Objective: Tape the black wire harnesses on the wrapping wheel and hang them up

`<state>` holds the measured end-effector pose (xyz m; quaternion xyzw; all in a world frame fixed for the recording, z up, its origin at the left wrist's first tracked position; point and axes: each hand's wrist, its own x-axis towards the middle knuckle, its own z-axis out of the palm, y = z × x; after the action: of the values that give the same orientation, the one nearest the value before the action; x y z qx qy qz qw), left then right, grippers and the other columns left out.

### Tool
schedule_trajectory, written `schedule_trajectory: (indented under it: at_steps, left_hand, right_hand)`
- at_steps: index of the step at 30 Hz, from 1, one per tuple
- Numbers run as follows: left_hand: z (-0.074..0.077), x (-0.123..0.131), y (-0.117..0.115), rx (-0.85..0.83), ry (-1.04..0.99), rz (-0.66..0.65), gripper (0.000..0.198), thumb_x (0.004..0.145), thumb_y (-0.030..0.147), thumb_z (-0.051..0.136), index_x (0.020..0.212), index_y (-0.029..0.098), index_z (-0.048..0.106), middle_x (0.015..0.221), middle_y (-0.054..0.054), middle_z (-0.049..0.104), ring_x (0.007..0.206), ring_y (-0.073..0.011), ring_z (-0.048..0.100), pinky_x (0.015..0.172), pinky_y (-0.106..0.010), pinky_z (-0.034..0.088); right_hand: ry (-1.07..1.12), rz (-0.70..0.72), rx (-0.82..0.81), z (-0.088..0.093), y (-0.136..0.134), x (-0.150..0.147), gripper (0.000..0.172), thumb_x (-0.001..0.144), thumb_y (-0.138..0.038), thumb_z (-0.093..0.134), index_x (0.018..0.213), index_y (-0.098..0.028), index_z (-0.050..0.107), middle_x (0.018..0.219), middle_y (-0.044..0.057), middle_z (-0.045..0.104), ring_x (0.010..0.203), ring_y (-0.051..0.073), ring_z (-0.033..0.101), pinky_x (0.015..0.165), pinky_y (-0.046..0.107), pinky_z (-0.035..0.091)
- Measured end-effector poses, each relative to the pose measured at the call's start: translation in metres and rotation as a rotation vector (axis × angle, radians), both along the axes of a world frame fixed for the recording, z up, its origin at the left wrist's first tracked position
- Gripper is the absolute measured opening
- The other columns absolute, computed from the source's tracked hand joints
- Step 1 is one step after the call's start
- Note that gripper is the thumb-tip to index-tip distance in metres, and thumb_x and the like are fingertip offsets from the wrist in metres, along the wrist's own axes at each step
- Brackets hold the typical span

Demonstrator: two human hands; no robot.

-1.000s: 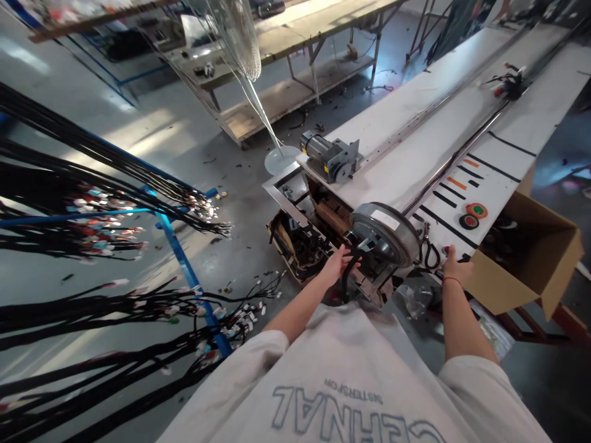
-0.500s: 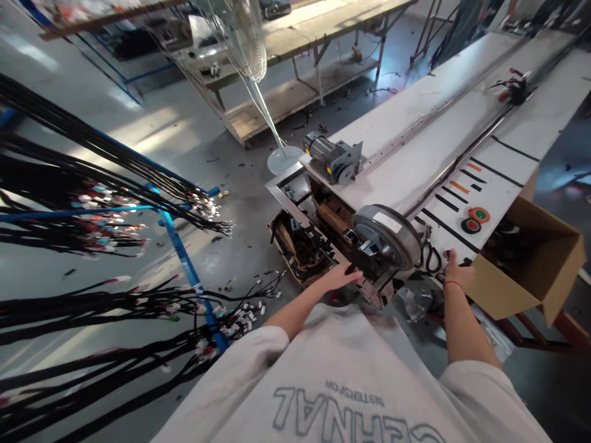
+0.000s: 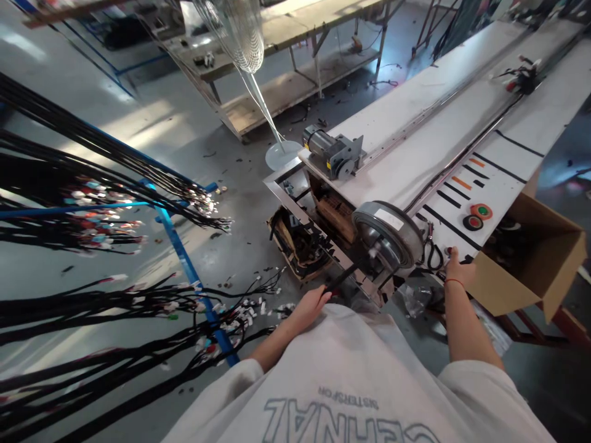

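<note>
A grey round wheel motor (image 3: 388, 232) lies at the near end of a long white workbench (image 3: 429, 141). A black cable (image 3: 344, 278) runs from its hub down to my left hand (image 3: 310, 306), which is closed on the cable and held low, close to my body. My right hand (image 3: 458, 268) rests on the bench's near edge beside the motor, next to black cable loops (image 3: 433, 255); its fingers curl on the edge and what they hold, if anything, is hidden.
An open cardboard box (image 3: 538, 258) stands right of the bench. Tape rolls (image 3: 478, 215) lie on the bench. A small grey motor (image 3: 330, 151) is mounted at the bench's left. Racks of black wire harnesses (image 3: 106, 295) on a blue frame fill the left. A fan (image 3: 240, 37) stands behind.
My left hand has drawn back from the motor's hub toward my body, pulling the black cable out taut. My right hand has stayed on the bench edge.
</note>
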<state>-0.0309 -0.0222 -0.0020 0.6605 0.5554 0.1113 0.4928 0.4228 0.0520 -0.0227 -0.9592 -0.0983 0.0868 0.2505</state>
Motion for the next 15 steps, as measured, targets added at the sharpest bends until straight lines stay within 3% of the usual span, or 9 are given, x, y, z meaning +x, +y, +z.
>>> schedule_trajectory:
  at_steps: [4,15]
  left_hand:
    - [0.01,0.017,0.013,0.018,-0.022,0.011,0.03,0.096,0.042,0.038,0.082,0.02,0.053,0.081,-0.008,0.067,0.076,-0.0211,0.061,0.074,-0.032,0.045]
    - [0.007,0.056,0.04,0.079,-0.063,0.015,0.039,0.098,0.051,0.034,0.076,0.022,0.048,0.07,-0.003,0.058,0.068,-0.0186,0.055,0.07,-0.03,0.04]
  right_hand:
    - [0.004,0.005,0.002,0.0,0.0,0.0,0.062,0.077,-0.065,0.065,0.108,-0.012,0.057,0.121,0.029,0.061,0.117,0.043,0.058,0.099,0.053,0.046]
    - [0.012,0.01,-0.057,-0.001,0.002,0.002,0.067,0.079,-0.068,0.062,0.114,-0.01,0.056,0.119,0.028,0.062,0.116,0.041,0.059,0.097,0.053,0.048]
